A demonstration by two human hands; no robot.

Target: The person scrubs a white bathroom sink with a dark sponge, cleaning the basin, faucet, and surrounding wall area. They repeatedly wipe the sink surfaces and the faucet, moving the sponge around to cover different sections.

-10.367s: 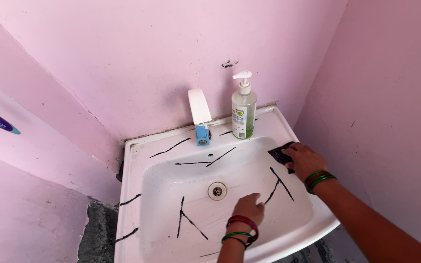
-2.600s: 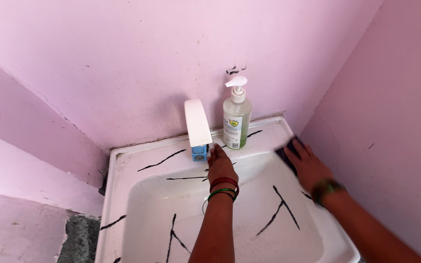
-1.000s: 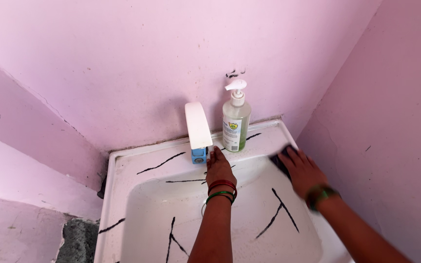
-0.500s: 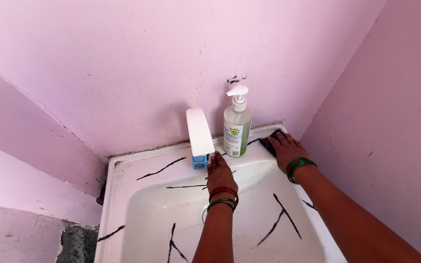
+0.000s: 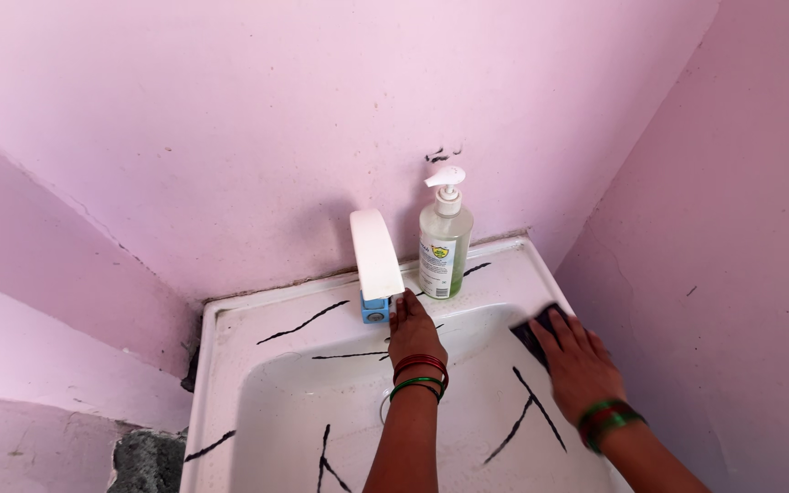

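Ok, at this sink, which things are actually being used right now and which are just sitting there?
In use:
left hand touching the tap
right hand pressing a dark cloth on the white sink with its black marks

Just sitting there:
soap pump bottle
pink wall

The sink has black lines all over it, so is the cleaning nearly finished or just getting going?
Just getting going, it seems. Done: little shows, since black streaks cross the white sink from rim to basin. In hand: the right hand presses a dark cloth on the right rim, while the left hand touches the tap beside the soap bottle. Left: nearly every streak.
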